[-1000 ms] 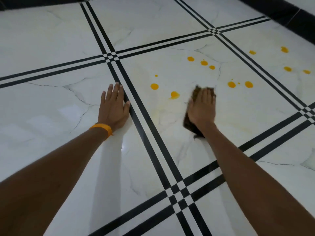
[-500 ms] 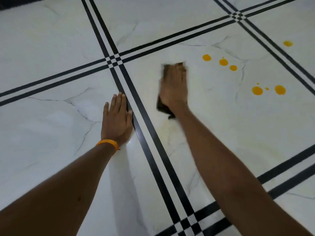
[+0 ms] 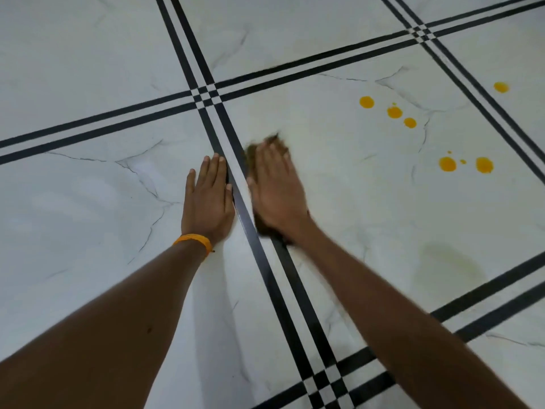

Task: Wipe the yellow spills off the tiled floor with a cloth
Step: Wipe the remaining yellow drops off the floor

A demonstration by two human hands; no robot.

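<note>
The floor (image 3: 88, 69) is glossy white marble-pattern tile with thin grey veins, divided into large squares by paired black stripes (image 3: 256, 249). The stripe pair running up the middle of the view serves as the landmark below.

Left hand (image 3: 208, 199): laid palm-down and flat on the tile just left of the stripe pair, its thumb side touching the nearer black stripe. The fingers are straight and pressed together. An orange band (image 3: 194, 240) of thread-like texture circles the wrist.

Right hand (image 3: 278, 191): palm-down just right of the stripe pair, fingers extended and close together, pressing flat on the cloth (image 3: 262, 225). The hand is motion-blurred, so finer finger detail cannot be read. The cloth is dark brown, soft and crumpled. It is mostly covered by the hand, with ragged edges showing past the fingertips and beside the wrist, where it overlaps the right-hand stripe.

Yellow spills (image 3: 393, 112): round, opaque drops with crisp edges, lying well to the right of the stripe pair on the same tile as the cloth. Three form an upper group; two larger drops (image 3: 447, 164) with small specks lie nearer. One further drop (image 3: 501, 87) lies beyond the next stripe pair to the right.

A faint yellowish smear (image 3: 448, 261) with a dull sheen marks the tile right of the right forearm.
</note>
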